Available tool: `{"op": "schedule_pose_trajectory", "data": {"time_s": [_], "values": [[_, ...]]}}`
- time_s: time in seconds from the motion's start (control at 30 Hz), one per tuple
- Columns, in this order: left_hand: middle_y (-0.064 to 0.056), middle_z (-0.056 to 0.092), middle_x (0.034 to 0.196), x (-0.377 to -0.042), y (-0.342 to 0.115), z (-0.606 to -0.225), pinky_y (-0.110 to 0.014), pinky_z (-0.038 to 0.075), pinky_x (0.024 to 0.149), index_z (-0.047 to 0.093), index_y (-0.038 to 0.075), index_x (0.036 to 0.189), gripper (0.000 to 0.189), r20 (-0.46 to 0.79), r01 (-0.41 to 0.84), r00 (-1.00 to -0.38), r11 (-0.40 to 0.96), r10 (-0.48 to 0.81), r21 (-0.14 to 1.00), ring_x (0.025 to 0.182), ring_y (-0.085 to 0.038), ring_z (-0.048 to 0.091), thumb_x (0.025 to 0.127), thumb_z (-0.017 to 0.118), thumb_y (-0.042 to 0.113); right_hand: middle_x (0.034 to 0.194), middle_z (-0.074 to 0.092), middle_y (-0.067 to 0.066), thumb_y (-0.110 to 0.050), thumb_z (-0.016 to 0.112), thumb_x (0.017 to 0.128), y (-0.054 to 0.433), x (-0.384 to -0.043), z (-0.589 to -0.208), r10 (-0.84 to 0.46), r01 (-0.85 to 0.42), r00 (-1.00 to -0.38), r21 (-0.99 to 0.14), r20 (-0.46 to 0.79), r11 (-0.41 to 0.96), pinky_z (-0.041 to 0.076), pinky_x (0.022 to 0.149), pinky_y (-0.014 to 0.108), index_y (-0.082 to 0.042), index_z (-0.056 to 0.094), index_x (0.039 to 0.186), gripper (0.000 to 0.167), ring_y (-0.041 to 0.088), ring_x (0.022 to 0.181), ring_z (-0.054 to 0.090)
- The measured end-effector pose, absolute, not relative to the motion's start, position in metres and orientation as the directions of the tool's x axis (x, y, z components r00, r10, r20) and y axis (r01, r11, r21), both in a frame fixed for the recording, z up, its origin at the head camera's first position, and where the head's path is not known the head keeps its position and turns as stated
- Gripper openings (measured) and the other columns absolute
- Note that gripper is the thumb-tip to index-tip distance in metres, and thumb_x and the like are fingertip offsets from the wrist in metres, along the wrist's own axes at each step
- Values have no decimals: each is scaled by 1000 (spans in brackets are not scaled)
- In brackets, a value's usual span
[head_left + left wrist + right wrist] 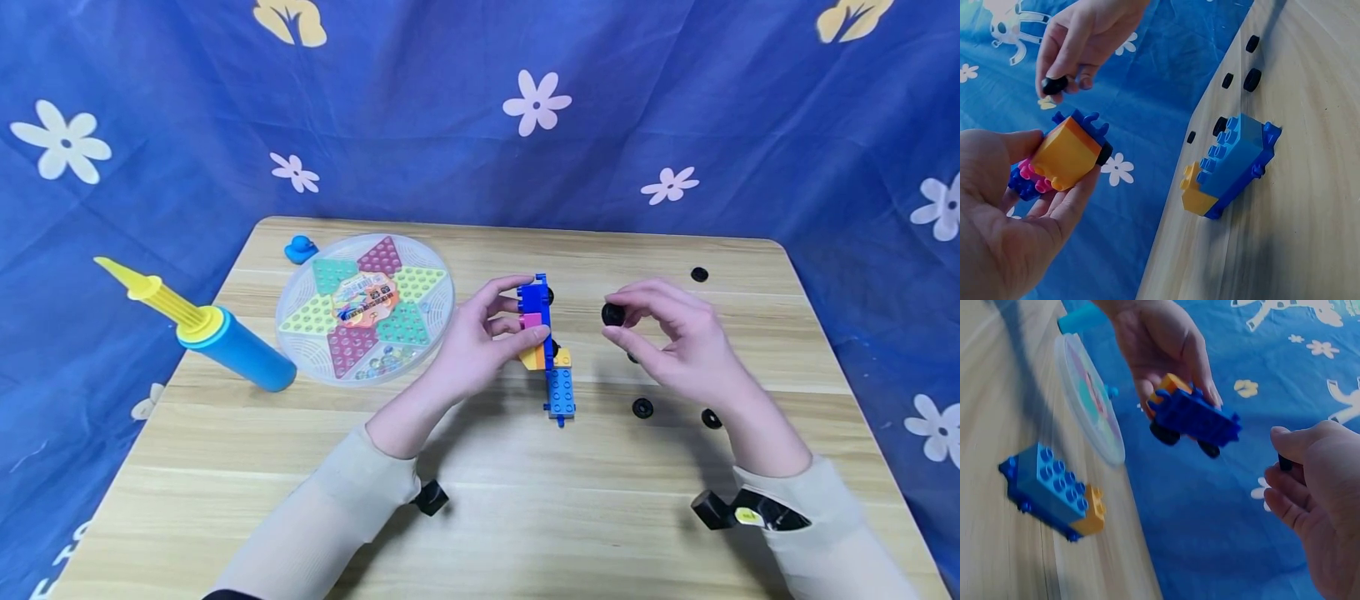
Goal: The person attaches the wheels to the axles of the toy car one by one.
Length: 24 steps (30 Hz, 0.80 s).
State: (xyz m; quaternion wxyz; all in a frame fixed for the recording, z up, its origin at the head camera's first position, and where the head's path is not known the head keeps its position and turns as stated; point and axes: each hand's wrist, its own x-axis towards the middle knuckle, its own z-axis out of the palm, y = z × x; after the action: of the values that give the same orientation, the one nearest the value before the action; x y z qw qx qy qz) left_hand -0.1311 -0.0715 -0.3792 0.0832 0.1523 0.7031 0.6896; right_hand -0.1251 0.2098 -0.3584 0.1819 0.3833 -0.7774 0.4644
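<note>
My left hand [480,337] grips a toy car of building bricks [536,298], raised over the table and turned on its side. It has a blue base with blue, pink and orange bricks. Black wheels [1165,433] are fitted along one side of that base in the right wrist view. Between thumb and fingertips, my right hand [686,337] pinches a loose black wheel [612,314], held apart from the car. A second brick car [561,393], light blue and yellow on a blue base, stands on the table just beneath; no wheels show on its visible side.
Several loose black wheels [642,408] lie on the wooden table [525,517] to the right. At left are a round Chinese checkers board [352,375], a small blue rubber duck [301,248] and a blue and yellow hand pump [247,354]. A blue flowered cloth [450,142] hangs behind.
</note>
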Motion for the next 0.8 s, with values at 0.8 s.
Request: {"op": "schedule_pose_trajectory", "data": {"time_s": [0.8], "values": [[-14, 65, 121, -129, -68, -377, -38, 64, 76, 53, 17, 151, 62, 109, 115, -935, -3, 337, 993, 92, -28, 76, 96, 80, 10, 102, 72, 3, -1, 94, 76, 161, -112, -371, -496, -826, -554, -518, 669, 224, 53, 75, 21, -3, 79, 109, 36, 16, 87, 68]]}}
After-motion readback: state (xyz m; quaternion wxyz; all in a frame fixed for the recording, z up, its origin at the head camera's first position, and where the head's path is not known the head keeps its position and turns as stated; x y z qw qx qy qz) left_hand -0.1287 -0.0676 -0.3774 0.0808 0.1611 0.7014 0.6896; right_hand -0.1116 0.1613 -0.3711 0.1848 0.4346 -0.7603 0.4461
